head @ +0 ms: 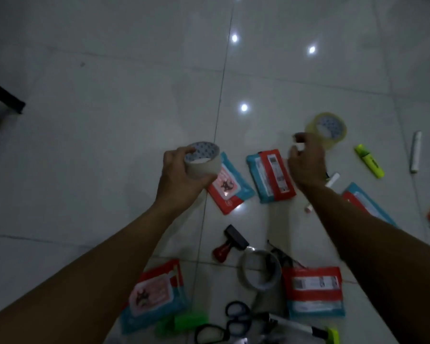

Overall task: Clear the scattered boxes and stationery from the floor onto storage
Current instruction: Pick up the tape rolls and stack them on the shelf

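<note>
Left hand (181, 175) is wrapped around a white tape roll (202, 158), fingers on the outer rim, lifted mid-frame. Right hand (307, 160) half open, empty, hovering just beside the clear tape roll (327, 129) at right of centre. That one's light, rigid, slick film: I'd pinch through the core. Wipe packs (271, 175) below are soft; grab by the edges. Highlighter (369, 161) far right on the floor (109, 120).
</note>
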Tool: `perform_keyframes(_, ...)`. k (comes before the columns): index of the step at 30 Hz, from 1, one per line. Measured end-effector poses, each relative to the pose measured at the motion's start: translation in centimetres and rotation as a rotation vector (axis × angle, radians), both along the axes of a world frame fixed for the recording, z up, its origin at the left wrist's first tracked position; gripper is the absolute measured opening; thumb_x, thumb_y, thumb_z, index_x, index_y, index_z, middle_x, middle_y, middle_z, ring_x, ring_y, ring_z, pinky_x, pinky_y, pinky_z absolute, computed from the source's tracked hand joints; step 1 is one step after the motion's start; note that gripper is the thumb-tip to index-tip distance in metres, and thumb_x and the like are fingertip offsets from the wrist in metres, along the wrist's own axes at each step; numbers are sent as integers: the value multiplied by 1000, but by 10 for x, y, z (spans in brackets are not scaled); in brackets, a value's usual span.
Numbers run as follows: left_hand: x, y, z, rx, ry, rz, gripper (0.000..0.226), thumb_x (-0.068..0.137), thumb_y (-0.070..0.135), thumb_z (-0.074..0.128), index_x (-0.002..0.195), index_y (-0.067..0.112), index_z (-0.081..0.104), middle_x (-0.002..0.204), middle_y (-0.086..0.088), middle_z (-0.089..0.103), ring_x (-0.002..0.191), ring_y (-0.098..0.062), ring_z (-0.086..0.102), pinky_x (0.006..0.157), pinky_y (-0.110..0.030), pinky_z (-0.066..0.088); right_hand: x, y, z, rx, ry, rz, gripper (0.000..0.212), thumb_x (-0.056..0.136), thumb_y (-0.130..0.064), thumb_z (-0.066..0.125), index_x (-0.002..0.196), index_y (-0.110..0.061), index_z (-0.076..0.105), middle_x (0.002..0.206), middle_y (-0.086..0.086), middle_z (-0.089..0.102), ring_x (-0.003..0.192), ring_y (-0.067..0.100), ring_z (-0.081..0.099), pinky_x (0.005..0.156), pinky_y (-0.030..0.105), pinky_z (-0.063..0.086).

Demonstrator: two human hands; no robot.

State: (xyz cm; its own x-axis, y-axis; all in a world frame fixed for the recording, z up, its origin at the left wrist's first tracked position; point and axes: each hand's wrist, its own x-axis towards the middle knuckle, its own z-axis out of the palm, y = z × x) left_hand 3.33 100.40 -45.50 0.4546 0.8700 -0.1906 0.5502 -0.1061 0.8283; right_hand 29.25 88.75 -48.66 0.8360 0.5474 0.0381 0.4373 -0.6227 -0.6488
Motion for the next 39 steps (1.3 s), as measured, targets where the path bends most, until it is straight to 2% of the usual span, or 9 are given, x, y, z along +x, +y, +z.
perform_keyframes(8, 5, 20, -9, 86, -53, -2, 76, 73, 27, 89, 137, 23, 49, 132, 1, 39, 112, -5, 47, 80, 0, 39, 129, -16, -43, -525, 14, 33, 61, 90, -37, 52, 136, 2, 44, 147, 26, 40, 122, 47, 52, 99, 55, 47)
perform_keyframes(12, -9, 7, -10, 77, -20, 38, 76, 73, 28, 89, 137, 26, 47, 131, 1, 38, 113, -6, 46, 87, -10, 41, 116, -15, -47, -561, -75, 27, 55, 98, -31, 52, 136, 7, 43, 152, 27, 31, 119, 52, 51, 93, 58, 46)
perform_keyframes(17, -27, -8, -17, 90, 5, -75, 74, 73, 27, 88, 132, 37, 45, 129, 5, 34, 110, -5, 49, 92, -14, 46, 96, -14, -56, -451, -29, -114, 77, 95, -62, 48, 142, -2, 39, 150, 25, 35, 119, 51, 52, 95, 56, 44)
perform_keyframes(22, -30, -14, -36, 147, 100, -134, 80, 72, 22, 88, 139, 28, 44, 130, 2, 33, 113, -12, 52, 93, -19, 42, 55, -8, -51, -443, -272, -167, 56, 93, -24, 57, 143, -6, 40, 154, 24, 32, 133, 45, 39, 106, 55, 33)
perform_keyframes(25, -31, -31, -47, 136, 115, -190, 82, 71, 24, 89, 139, 28, 42, 131, 0, 34, 114, -14, 53, 94, -21, 44, 25, -26, -48, -281, -324, 166, 36, 92, -20, 57, 125, -8, 54, 132, 19, 48, 113, 38, 55, 91, 47, 46)
perform_keyframes(27, -31, -43, -51, 111, 146, -245, 86, 71, 27, 89, 140, 31, 39, 135, -2, 33, 116, -17, 52, 94, -27, 50, 1, -39, -38, -172, -61, 456, 21, 97, -24, 57, 114, -12, 58, 119, 11, 57, 98, 24, 61, 80, 41, 54)
perform_keyframes(32, -37, -57, -50, 104, 166, -297, 90, 69, 33, 90, 139, 34, 32, 132, 1, 34, 115, -20, 54, 93, -40, 56, -51, -48, -4, -550, 497, 939, 37, 90, -49, 67, 115, -25, 56, 113, -3, 58, 96, 12, 60, 76, 27, 50)
perform_keyframes(36, -46, -51, -50, 106, 226, -285, 102, 70, 32, 90, 147, 30, 24, 140, -4, 30, 125, -25, 49, 95, -41, 53, -71, -64, -5, -809, 427, 1081, 69, 78, -55, 77, 133, -28, 43, 127, -3, 45, 106, 13, 52, 88, 33, 51)
perform_keyframes(39, -50, -47, -52, 93, 247, -230, 106, 70, 29, 90, 150, 25, 22, 143, -7, 28, 129, -28, 46, 98, -41, 50, -82, -73, -10, -896, 362, 1140, 61, 85, -49, 74, 133, -25, 43, 126, 0, 47, 109, 17, 52, 92, 35, 51)
